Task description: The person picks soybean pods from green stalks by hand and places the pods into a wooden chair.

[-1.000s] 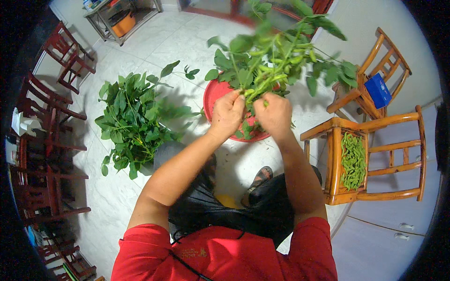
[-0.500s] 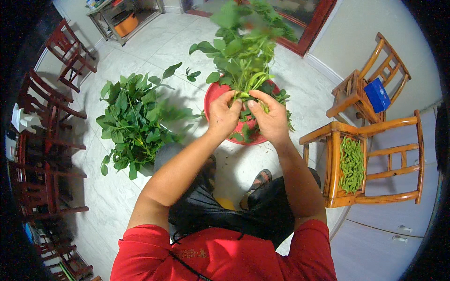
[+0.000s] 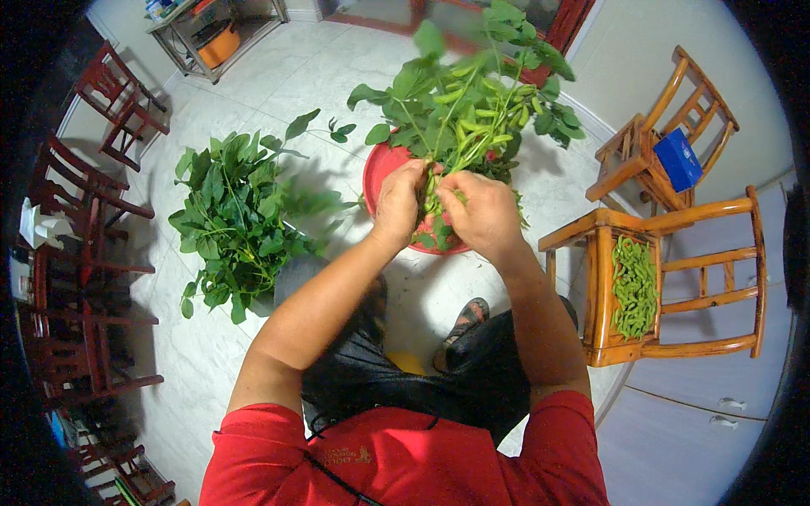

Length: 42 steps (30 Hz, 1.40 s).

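Over on the left, a leafy heap [image 3: 236, 211] on the pale floor [image 3: 202, 363]; red basin [image 3: 377, 164] next, and over it the left hand [image 3: 400, 202], fingers closed round one end of a podded plant [image 3: 475, 126]; right hand [image 3: 488, 215] alongside, fingers curled in, can't tell if they're gripping; far right, a wooden chair [image 3: 600, 295] bearing loose green pods [image 3: 634, 287]

The left hand's [image 3: 398, 202] curled fingers hide part of the soybean plant's [image 3: 472, 122] stem, and whether the right hand [image 3: 485, 211] pinches a pod is too obscured to tell. Foliage and both hands cover much of the red tray [image 3: 377, 173]. One upper leaf [image 3: 429, 40] blurs, as does the right side of the leafy heap [image 3: 232, 211]. Dark trousers [image 3: 359, 375] mostly conceal a yellow object [image 3: 407, 363]. The lower edge crops the red shirt [image 3: 405, 460].
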### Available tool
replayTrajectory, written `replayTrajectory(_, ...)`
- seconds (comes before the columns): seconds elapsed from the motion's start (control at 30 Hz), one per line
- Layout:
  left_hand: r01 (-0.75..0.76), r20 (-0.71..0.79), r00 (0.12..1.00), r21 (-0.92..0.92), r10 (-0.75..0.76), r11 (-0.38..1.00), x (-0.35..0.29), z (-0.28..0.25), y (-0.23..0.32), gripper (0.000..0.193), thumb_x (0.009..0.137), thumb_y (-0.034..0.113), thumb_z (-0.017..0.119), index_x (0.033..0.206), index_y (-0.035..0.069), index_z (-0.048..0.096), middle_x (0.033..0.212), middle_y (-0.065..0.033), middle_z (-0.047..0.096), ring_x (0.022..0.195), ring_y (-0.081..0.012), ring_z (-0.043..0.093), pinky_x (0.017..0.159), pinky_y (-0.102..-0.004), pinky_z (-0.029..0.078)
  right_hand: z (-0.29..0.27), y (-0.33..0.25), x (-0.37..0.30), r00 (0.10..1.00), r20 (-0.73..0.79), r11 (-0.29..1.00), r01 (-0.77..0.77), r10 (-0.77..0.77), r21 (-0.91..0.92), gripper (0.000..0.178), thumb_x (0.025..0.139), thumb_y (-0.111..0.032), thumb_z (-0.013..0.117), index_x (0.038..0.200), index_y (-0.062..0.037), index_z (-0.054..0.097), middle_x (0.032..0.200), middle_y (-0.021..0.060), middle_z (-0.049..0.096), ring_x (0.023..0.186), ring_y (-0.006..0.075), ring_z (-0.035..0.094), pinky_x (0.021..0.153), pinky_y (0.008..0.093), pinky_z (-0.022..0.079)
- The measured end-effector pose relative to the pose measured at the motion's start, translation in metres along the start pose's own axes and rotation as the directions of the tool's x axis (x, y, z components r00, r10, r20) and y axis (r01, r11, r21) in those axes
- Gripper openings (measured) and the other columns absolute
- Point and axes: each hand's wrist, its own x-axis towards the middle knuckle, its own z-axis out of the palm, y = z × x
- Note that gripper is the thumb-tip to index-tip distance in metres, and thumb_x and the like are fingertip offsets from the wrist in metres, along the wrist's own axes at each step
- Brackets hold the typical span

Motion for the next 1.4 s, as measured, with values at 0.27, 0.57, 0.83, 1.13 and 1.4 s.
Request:
replayTrajectory(0.27,0.139,-0.006,0.99,-0.054,-0.139,0.989,-0.001,0.011,0.015,0.039,0.098,0.034,0.037,0.095,0.001,0.058,0.075,-0.0079,0.061,0.059,-0.0139,0.054,0.047,-0.0261,0.042,0.01,0.016,-0.001,0.922,0.25,0.764,-0.384,0.295,0.519,0.025,0.09,-0.02,0.052,0.071,-0.0035,0.055,0.059,0.008,0.054,0.046,0.0213,0.048,0.044,0.0321,0.037)
replayTrajectory(0.57,0.232,0.11,0.972,-0.288,-0.208,0.929,0.003,-0.011,0.034,0.035,0.098,0.043,0.034,0.096,0.011,0.049,0.069,-0.008,0.054,0.048,-0.012,0.043,0.037,-0.02,0.029,-0.023,0.033,0.004,0.914,0.339,-0.369,-0.242,0.225,0.897,0.028,0.089,-0.025,0.044,0.067,-0.008,0.045,0.05,-0.0006,0.036,0.04,0.0098,0.032,0.038,0.0251,0.025)
replayTrajectory(0.83,0.182,0.009,0.982,-0.314,-0.189,0.932,0.011,-0.018,0.041,0.004,0.094,0.012,0.051,0.093,0.011,0.047,0.077,-0.0055,0.06,0.052,-0.0127,0.051,0.043,-0.0235,0.041,-0.002,0.025,0.0,0.861,0.362,0.146,-0.435,0.357,0.889,0.024,0.087,-0.009,0.044,0.103,0.0036,0.057,0.063,-0.0004,0.045,0.05,0.0082,0.038,0.043,0.0209,0.029)
replayTrajectory(1.13,0.142,0.124,0.987,-0.349,-0.105,0.926,0.014,-0.026,0.02,0.007,0.091,0.008,0.056,0.092,0.009,0.049,0.084,-0.0071,0.062,0.072,-0.0153,0.059,0.065,-0.0279,0.049,0.015,-0.008,-0.003,0.964,0.071,0.838,-0.257,0.255,0.481,0.022,0.082,-0.008,0.068,0.102,0.0005,0.064,0.086,0.0038,0.065,0.076,0.0096,0.058,0.071,0.0249,0.048)
replayTrajectory(1.4,0.224,0.211,0.964,-0.335,-0.159,0.915,0.011,-0.02,0.026,0.01,0.089,0.007,0.058,0.094,0.009,0.05,0.099,-0.0138,0.066,0.086,-0.0186,0.063,0.077,-0.031,0.052,0.012,0.003,-0.003,0.973,0.048,0.852,-0.222,0.226,0.475,0.016,0.084,-0.01,0.063,0.095,0.0018,0.064,0.078,0.0067,0.065,0.068,0.0124,0.06,0.063,0.0258,0.048)
